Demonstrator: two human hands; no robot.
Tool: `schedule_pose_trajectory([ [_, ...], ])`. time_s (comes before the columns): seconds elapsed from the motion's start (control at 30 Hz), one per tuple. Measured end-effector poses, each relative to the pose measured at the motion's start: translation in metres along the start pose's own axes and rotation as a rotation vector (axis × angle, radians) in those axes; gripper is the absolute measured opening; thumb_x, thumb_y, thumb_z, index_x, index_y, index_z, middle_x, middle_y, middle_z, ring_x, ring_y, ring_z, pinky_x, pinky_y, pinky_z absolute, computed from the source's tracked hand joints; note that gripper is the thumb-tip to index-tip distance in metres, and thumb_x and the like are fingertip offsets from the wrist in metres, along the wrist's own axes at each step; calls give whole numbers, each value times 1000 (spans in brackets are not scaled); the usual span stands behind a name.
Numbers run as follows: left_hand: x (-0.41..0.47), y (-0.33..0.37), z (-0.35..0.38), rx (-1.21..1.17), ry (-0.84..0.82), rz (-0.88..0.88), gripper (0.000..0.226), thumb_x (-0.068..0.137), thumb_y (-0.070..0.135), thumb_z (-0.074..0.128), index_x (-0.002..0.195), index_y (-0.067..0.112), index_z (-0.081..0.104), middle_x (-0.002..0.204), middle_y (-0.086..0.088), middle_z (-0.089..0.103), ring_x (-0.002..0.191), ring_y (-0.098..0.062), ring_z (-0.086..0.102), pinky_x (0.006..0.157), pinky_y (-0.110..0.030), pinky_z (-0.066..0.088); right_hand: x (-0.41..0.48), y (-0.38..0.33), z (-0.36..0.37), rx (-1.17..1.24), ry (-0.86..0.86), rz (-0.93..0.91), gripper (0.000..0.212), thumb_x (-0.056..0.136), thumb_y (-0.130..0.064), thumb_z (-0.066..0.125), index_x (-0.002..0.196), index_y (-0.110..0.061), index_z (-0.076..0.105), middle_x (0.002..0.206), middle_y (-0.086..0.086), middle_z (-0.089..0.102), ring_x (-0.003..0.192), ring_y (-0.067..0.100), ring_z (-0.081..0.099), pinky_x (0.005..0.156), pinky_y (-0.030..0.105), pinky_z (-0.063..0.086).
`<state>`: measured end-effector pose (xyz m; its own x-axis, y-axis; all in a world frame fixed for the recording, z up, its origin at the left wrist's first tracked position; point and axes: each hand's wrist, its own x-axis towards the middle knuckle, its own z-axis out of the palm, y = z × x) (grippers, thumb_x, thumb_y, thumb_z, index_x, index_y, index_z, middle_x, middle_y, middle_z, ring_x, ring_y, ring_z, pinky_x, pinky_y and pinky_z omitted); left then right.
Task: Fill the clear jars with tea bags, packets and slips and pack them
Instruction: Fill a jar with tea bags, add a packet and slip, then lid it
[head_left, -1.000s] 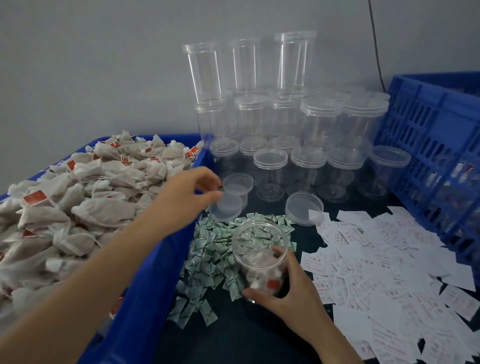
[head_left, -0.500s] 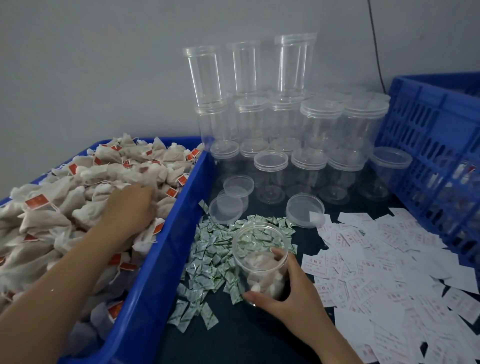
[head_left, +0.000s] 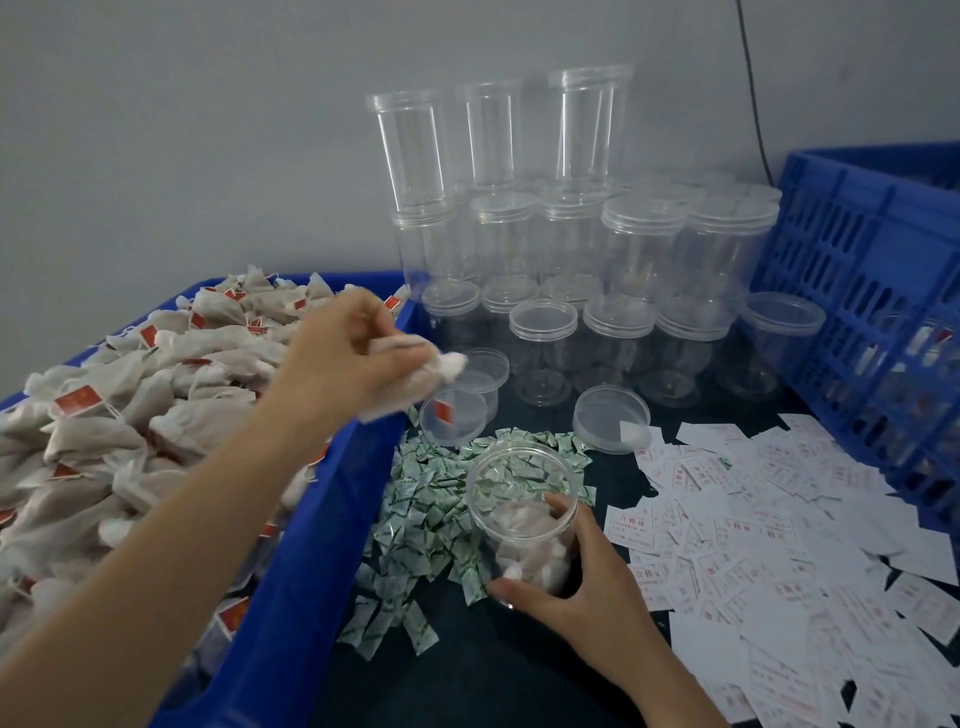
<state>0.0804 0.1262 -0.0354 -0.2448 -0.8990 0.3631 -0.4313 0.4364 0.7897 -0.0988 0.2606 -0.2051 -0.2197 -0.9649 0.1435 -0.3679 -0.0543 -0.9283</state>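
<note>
- Centre left of the frame: left hand (head_left: 343, 358), fingers curled tight round a clump of beige mesh tea bags (head_left: 415, 374); hangs above the right-hand rim of the tub, with a red paper tag dangling below the clump.
- Left half of the frame: large blue plastic tub (head_left: 291, 597), heaped with loose beige tea bags with red tags (head_left: 130, 415).
- Lower centre: right hand (head_left: 582, 587), thumb on the near side and fingers wrapped round the far side of an open clear plastic jar (head_left: 522, 514); grips it upright on the dark table top (head_left: 493, 665), lidless, already partly filled with tea bags.
- Around and behind the jar: scattered pile of small green-and-white sachets (head_left: 431, 525), touching the tub wall.
- Lower right: spread of white printed paper slips (head_left: 753, 545), overlapping one another.
- Just above the sachets: two loose round clear lids (head_left: 612, 418), lying flat.
- Upper centre: stacked rows of empty clear lidded jars (head_left: 571, 234) against the grey wall.
- Right edge: blue slotted plastic crate (head_left: 857, 291); contents too blurred to tell.
</note>
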Motion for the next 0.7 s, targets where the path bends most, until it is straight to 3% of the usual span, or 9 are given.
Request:
schedule_pose_trajectory([
  [0.07,-15,11,18,-95,-202,43,26,73,11,78,86,18,56,87,-2,71,81,-17,69,71,-27,58,1,-1,-1,-13,1,-1,72,49,-81,78,108,-71,38,117,-43,53,108,-18,52,79,-2,39],
  [0.2,-35,6,48,114,-569,243,22,78,23,76,95,20,62,93,10,64,89,-3,61,82,-20,52,2,-1,-1,-14,-6,2,74,49,-83,77,112,-63,43,117,-35,58,107,-14,54,79,2,41],
  [0.27,-25,-6,46,164,-521,249,20,82,28,71,99,26,60,97,14,62,93,2,58,85,-15,49,1,-1,-1,-9,-12,5,79,49,-81,79,116,-67,39,122,-40,53,111,-18,51,81,0,40],
  [0.33,-3,-20,33,204,-302,214,14,87,18,67,96,25,59,99,10,62,89,0,57,82,-15,48,0,-1,-1,3,-19,-1,75,50,-78,81,110,-75,36,121,-47,48,111,-22,48,80,-4,37],
  [0.43,29,-53,4,550,-31,100,22,90,7,61,111,13,60,117,-4,59,100,-15,53,86,-23,44,1,-3,-2,7,-20,-1,75,50,-78,81,109,-77,34,121,-50,45,111,-24,46,79,-6,35],
  [0.5,39,-84,-18,967,-39,-24,36,90,15,60,126,11,52,133,-9,51,119,-25,47,98,-37,41,1,-2,-1,-6,-18,-8,76,50,-80,80,110,-77,33,122,-51,43,111,-25,45,80,-6,35],
  [0.57,38,-105,-32,1322,-158,-114,41,90,28,59,127,15,51,135,-8,49,125,-27,42,104,-40,35,1,-1,-1,-8,-17,-9,77,50,-80,80,111,-77,33,122,-51,43,112,-25,45,80,-6,35],
  [0.7,35,-112,-27,1509,-241,-31,28,88,40,60,112,26,62,123,1,55,120,-22,42,100,-38,31,1,0,-1,-15,-15,-12,78,51,-79,80,112,-77,32,123,-51,43,113,-24,45,81,-6,35],
])
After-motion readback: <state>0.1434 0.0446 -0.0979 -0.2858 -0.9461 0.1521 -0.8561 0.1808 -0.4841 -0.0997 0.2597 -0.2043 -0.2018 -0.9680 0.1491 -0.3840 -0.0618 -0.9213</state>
